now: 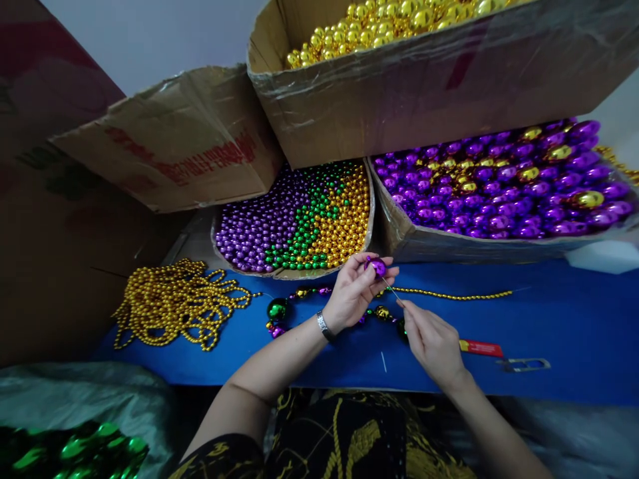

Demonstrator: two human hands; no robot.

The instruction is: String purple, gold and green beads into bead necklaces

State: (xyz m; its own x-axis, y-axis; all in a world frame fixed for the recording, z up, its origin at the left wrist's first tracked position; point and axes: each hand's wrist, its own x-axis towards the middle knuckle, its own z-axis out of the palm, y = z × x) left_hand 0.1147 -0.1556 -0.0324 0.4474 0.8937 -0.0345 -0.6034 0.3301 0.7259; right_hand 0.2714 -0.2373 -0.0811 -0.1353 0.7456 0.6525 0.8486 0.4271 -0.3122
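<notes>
My left hand [353, 290], with a watch on its wrist, pinches a large purple bead [378, 266] above the blue table [549, 319]. My right hand [432, 339] grips a thin needle [392, 289] whose tip points up at that bead. A part-strung strand of big green, purple and gold beads [279, 311] lies on the table under my hands. A line of small gold beads [449, 295] trails off to the right.
A shallow tray of small purple, green and gold beads [299, 219] sits behind my hands. Boxes of large purple [499, 186] and gold beads [389, 20] stand to the right and above. A pile of gold strands [174, 303] lies at left; small snips [524, 364] at right.
</notes>
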